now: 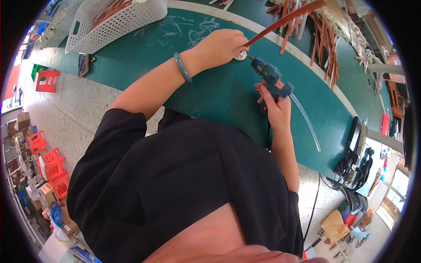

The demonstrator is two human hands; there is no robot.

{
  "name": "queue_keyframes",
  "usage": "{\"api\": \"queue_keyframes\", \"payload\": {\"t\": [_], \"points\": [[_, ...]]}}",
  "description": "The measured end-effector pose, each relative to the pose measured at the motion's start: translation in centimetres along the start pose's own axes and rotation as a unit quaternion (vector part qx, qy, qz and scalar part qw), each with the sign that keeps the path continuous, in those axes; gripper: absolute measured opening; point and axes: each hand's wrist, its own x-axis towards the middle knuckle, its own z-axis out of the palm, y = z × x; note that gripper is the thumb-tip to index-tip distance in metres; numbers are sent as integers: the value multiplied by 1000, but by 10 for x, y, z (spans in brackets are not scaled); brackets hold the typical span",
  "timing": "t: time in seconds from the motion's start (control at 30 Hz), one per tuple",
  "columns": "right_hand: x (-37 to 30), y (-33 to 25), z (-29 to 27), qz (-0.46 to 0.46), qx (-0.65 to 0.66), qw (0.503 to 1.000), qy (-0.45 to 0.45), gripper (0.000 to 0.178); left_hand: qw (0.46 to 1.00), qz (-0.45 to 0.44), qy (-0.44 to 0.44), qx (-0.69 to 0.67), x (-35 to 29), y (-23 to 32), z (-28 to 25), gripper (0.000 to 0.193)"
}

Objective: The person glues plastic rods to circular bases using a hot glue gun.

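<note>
Hot-glue gun (268,73): dark blue-green body with orange-red trigger; upright of centre, right of the frame's middle, handle in the right hand (277,105), nozzle tipped toward the upper left.
Glue stick (305,118): translucent, whitish rod in the gun's rear, its long free end curving down toward the lower right.
Brown strip (285,21): flat, narrow, reddish-brown; lower end between the left hand's (222,46) fingertips at upper centre, the rest slanting to the frame's top edge, right of centre.
White round piece (240,55): small, upper centre, partly hidden beneath those fingers, just beside the nozzle.
</note>
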Motion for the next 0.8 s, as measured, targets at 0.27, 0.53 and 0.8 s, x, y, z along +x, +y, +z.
{"api": "queue_keyframes", "payload": {"t": [0.27, 0.53, 0.8], "points": [[10, 4, 9, -6, -50, 999, -3, 27, 998, -12, 15, -63, -3, -6, 2, 17], [17, -1, 18, 4, -50, 999, 17, 23, 997, -24, 2, -69, -1, -7, 0, 16], [17, -5, 22, -4, -69, 997, 33, 18, 997, -24, 7, -70, -2, -6, 0, 15]]}}
